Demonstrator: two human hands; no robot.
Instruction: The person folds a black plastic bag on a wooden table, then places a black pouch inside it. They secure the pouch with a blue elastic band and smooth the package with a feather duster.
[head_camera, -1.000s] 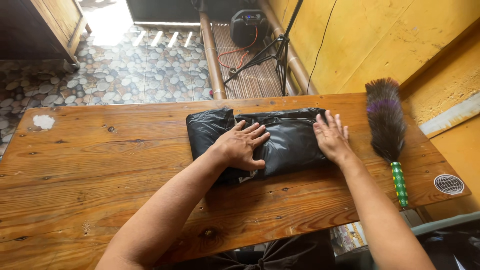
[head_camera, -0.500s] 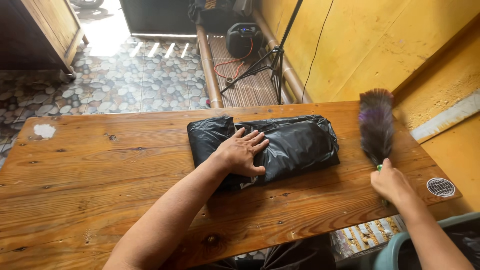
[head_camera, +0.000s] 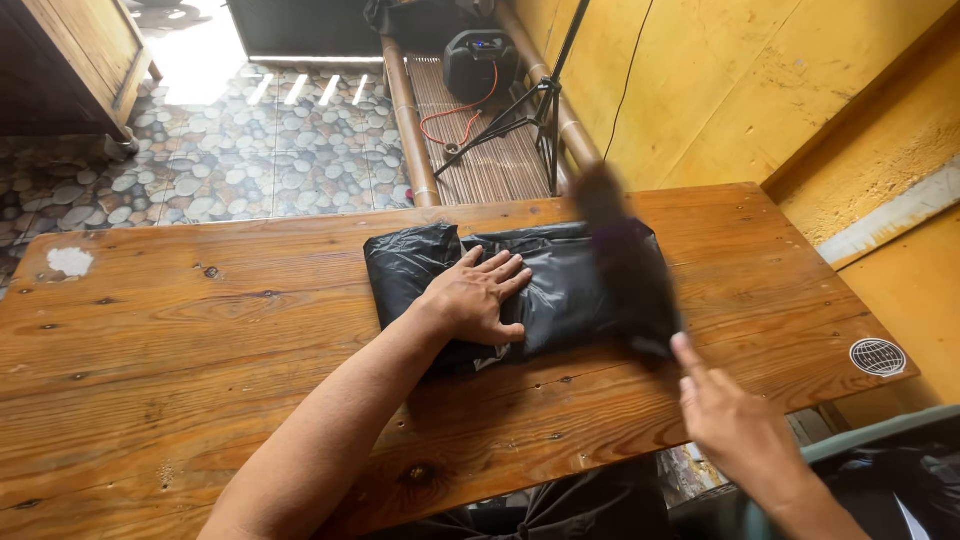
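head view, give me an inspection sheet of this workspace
surface: wooden table, knotty planks, a white smear near its far left corner and a round sticker near its right edge
job's things: black plastic-wrapped bundle lying flat mid-table; feather duster, motion-blurred, over the bundle's right end
clutter: nothing seen
hands: left hand flat on the bundle, fingers spread; right hand at the duster's lower end, its grip blurred
cables: red cable on the slatted bench behind; black cable running down the yellow wall
surroundings: black speaker and tripod on the bench, pebble-pattern floor, wooden cabinet at far left
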